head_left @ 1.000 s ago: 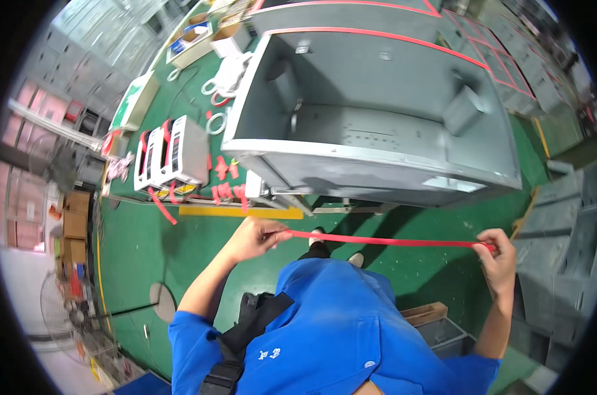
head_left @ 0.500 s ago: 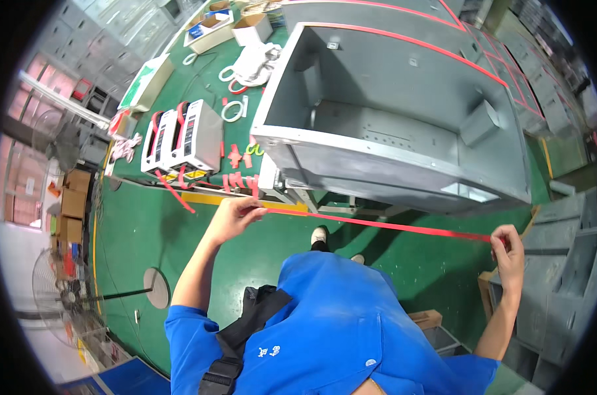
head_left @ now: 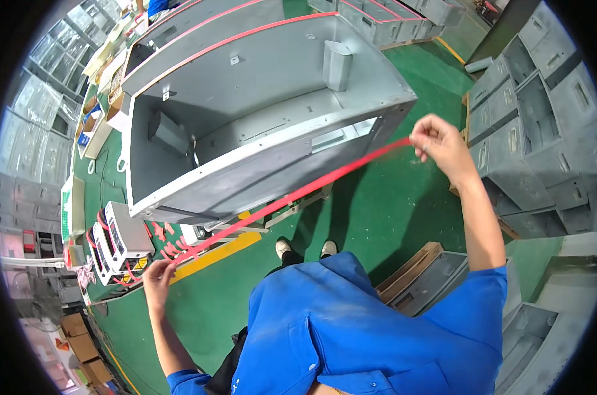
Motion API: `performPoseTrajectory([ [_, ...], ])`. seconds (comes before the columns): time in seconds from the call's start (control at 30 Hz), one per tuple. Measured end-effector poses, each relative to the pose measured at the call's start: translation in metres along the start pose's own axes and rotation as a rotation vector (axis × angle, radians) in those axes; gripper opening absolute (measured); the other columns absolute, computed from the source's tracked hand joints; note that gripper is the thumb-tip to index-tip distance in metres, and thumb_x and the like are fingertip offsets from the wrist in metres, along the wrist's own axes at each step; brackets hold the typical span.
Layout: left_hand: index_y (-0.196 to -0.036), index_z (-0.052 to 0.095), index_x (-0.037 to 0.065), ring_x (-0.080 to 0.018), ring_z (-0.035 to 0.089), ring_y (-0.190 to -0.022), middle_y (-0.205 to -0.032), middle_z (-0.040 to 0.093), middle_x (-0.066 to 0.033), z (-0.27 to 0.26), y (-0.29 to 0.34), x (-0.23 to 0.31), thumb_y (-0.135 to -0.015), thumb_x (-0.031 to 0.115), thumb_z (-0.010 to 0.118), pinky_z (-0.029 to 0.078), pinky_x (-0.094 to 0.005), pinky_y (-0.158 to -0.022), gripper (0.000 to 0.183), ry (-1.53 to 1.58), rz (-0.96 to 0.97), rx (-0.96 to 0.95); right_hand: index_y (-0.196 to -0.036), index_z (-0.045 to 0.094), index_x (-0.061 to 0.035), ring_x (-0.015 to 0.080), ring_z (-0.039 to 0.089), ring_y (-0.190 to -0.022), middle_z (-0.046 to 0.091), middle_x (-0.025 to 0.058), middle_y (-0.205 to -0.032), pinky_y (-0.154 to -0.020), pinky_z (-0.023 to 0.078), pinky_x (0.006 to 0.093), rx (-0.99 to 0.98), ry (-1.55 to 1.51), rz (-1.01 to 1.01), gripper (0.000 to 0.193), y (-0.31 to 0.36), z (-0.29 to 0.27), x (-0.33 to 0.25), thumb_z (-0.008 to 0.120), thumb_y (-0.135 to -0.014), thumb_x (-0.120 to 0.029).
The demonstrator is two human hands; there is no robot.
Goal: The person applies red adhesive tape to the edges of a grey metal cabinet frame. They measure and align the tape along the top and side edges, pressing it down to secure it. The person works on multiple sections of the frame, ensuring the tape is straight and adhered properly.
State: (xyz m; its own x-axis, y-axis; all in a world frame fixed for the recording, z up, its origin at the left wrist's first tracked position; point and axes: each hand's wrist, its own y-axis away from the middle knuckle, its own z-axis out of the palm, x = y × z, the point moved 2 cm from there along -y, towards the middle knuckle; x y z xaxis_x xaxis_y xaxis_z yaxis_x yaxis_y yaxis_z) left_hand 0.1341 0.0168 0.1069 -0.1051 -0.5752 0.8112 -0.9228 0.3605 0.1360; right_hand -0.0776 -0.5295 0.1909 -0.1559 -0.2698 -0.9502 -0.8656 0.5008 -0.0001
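A long strip of red tape is stretched taut between my two hands. My left hand pinches one end, low and left, close to the table's near edge. Higher up on the right, my right hand pinches the other end between thumb and fingers. Just beyond the strip stands a large grey metal cabinet box, its open side facing up. A line of red tape runs along its far edge. The near edge carries no red along its pale metal rim.
Left on the green table are two tape dispensers and several short red tape pieces. More grey cabinets with red edges stand beyond. Stacked grey cabinets rise at the right. A wooden pallet lies near my right side.
My view has turned to the right. My right hand has risen toward the cabinet's right corner, and the left one has gone lower, so the taut tape now slants upward to the right.
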Motion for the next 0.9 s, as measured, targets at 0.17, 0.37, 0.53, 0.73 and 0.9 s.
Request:
performPoseTrajectory([
  [0.17,-0.077,0.059,0.002,-0.0040,0.044,-0.058,-0.062,0.050,0.0032,-0.030,-0.020,0.044,-0.082,0.010,0.060,0.034,-0.0179,-0.054,0.009,0.190,0.165,0.121,-0.081,0.053,-0.0065,0.0047,0.046,-0.059,0.050,-0.0025,-0.068,-0.051,0.038,0.0190,0.026,-0.001,-0.140,0.009,-0.031,-0.014,-0.016,0.057,-0.083,-0.014],
  [0.37,-0.086,0.061,0.001,-0.0069,0.049,-0.058,-0.068,0.057,-0.0012,-0.052,-0.052,0.078,-0.080,0.010,0.062,0.040,-0.0179,-0.054,0.011,0.530,0.196,0.276,-0.085,0.055,-0.0064,0.0052,0.047,-0.060,0.050,-0.0024,-0.068,-0.052,0.040,0.0186,0.045,-0.028,-0.133,0.014,-0.067,-0.027,-0.021,0.060,-0.082,-0.019],
  [0.53,-0.087,0.060,0.003,-0.0095,0.053,-0.061,-0.077,0.061,-0.0046,-0.060,-0.072,0.066,-0.081,0.007,0.060,0.045,-0.0201,-0.056,0.008,0.711,0.144,0.177,-0.088,0.054,-0.0032,0.0066,0.052,-0.063,0.055,0.0014,-0.072,-0.054,0.044,0.0203,0.099,-0.076,-0.083,0.018,-0.073,-0.029,-0.012,0.061,-0.081,-0.019],
  [0.73,-0.085,0.059,0.005,-0.0080,0.053,-0.059,-0.075,0.061,-0.0030,-0.056,-0.074,0.067,-0.082,0.009,0.060,0.043,-0.0178,-0.050,0.005,0.614,0.082,0.251,-0.086,0.054,-0.0032,0.0069,0.052,-0.062,0.056,0.0024,-0.072,-0.053,0.044,0.0195,0.078,-0.012,-0.050,0.017,-0.077,-0.030,-0.001,0.061,-0.081,-0.018],
  [0.9,-0.085,0.059,0.006,-0.0041,0.050,-0.055,-0.070,0.059,-0.0002,-0.063,-0.077,0.064,-0.082,0.010,0.060,0.039,-0.0152,-0.046,0.005,0.575,0.068,0.222,-0.087,0.054,-0.0034,0.0053,0.051,-0.060,0.055,0.0008,-0.070,-0.051,0.043,0.0188,0.063,0.075,-0.063,0.019,-0.078,-0.032,0.001,0.063,-0.079,-0.018],
])
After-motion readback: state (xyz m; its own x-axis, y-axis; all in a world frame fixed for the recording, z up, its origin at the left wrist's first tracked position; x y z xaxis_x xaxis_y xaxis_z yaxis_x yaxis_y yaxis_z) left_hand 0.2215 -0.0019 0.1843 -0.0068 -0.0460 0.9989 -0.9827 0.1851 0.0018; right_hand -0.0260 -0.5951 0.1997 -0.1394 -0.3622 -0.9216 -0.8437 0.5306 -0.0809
